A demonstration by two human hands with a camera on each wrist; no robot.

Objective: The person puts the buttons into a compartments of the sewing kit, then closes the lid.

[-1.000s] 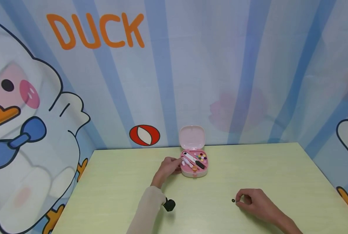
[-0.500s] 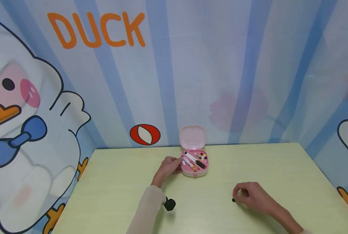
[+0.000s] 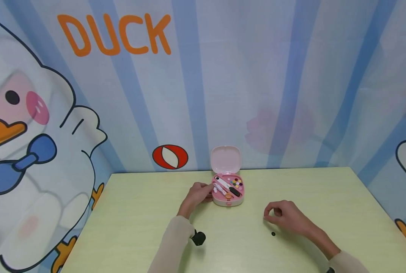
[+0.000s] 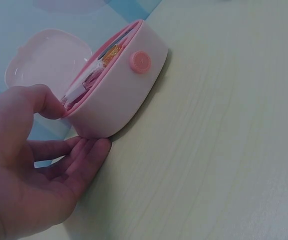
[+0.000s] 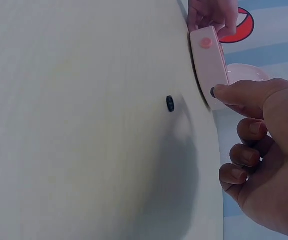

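A pink and white sewing kit box [image 3: 228, 202] stands at the table's back edge with its lid [image 3: 225, 159] raised. My left hand [image 3: 197, 194] holds its left side; in the left wrist view the thumb hooks the rim and the fingertips press low on the wall. Pinched at the fingertips of my right hand [image 3: 288, 218] is a small dark button [image 5: 212, 92], seen in the right wrist view and mostly hidden by the thumb. A second small black button [image 3: 273, 234] lies on the tabletop below that hand, apart from it.
Inside the box are a white tool with a black handle [image 3: 235, 192], threads [image 4: 91, 79] and several coloured buttons [image 3: 237, 182]. A printed duck curtain [image 3: 223, 76] hangs behind the pale table [image 3: 138, 220]. A black wrist device [image 3: 199, 238] sits by the left sleeve.
My right hand has moved from beside the black button on the table up and left, toward the box, leaving that button behind. The left hand stays on the box.
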